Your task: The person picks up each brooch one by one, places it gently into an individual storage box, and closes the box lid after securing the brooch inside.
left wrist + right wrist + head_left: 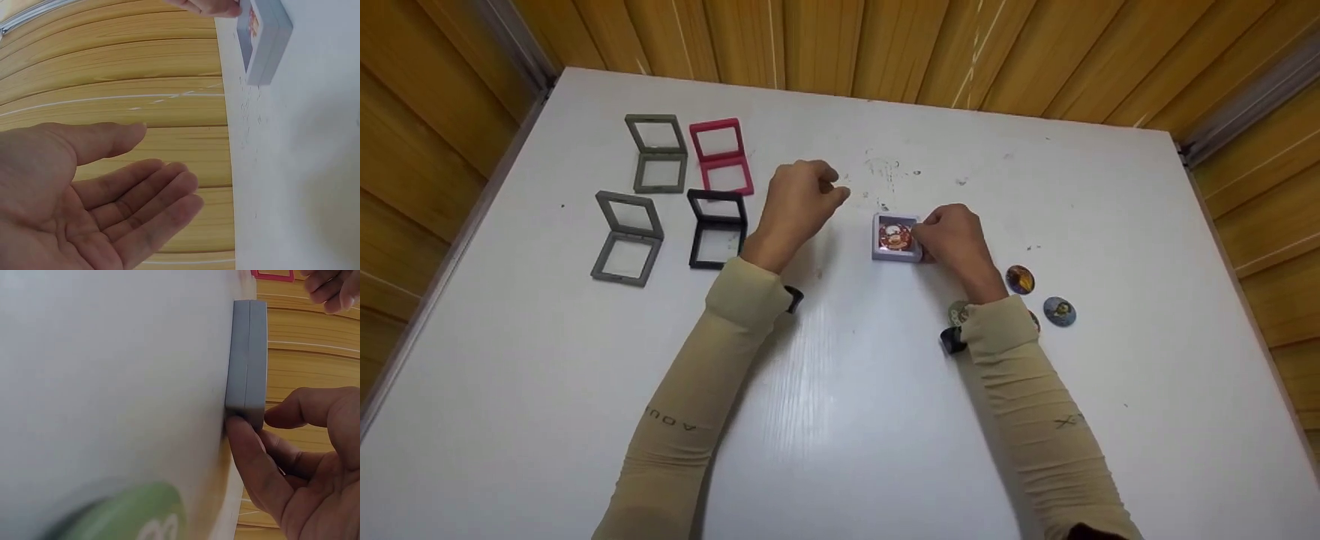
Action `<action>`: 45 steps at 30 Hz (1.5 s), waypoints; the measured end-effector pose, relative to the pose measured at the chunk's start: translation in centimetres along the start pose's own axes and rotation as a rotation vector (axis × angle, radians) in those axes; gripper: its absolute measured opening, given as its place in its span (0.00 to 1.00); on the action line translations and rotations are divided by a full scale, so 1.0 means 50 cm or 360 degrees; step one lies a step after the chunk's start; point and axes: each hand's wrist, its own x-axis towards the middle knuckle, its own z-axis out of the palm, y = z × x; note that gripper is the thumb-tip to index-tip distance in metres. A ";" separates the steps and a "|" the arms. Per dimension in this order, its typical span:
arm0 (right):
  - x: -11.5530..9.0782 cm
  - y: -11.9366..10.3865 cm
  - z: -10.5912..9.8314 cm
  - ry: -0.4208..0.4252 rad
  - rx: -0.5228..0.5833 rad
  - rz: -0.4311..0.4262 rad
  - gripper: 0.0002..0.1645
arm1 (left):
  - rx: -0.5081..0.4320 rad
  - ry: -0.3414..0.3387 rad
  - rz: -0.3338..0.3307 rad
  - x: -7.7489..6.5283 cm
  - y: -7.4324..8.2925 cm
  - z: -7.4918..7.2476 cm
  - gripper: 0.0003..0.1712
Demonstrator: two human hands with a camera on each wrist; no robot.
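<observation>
Your right hand (956, 236) is pinching the right edge of the closed purple frame (896, 256), badge (893, 237) inside, between your hands; you're probably finishing the closing step. Your left hand (799, 196) is hovering empty; the next move is likely calling for a steady lift.

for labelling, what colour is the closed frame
The frame is pale lilac, clearest in the head view.

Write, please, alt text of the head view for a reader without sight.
A person's right hand grips a closed pale purple frame containing a reddish round picture, on a white table; the left hand is empty. Four open frames sit on the left, and round picture discs lie on the right.
</observation>
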 end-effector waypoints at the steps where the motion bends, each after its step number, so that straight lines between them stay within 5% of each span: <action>1: 0.002 0.002 -0.002 0.0005 0.0001 -0.0011 0.13 | 0.0009 0.0011 0.0029 -0.001 -0.001 -0.004 0.17; 8: 0.009 0.015 -0.015 0.0011 -0.0023 0.0000 0.13 | 0.0051 0.0003 0.0135 -0.009 -0.010 -0.037 0.18; 25: 0.029 0.033 -0.045 0.0019 -0.0029 0.0009 0.14 | 0.0241 -0.0179 0.0123 -0.023 -0.071 -0.118 0.25; 35: 0.041 0.046 -0.067 0.0052 -0.0017 -0.0011 0.16 | 0.0248 -0.0184 0.0137 -0.029 -0.107 -0.159 0.25; 45: 0.061 0.060 -0.108 -0.0028 0.0001 0.0138 0.19 | 0.0235 -0.0288 -0.0029 -0.043 -0.147 -0.202 0.24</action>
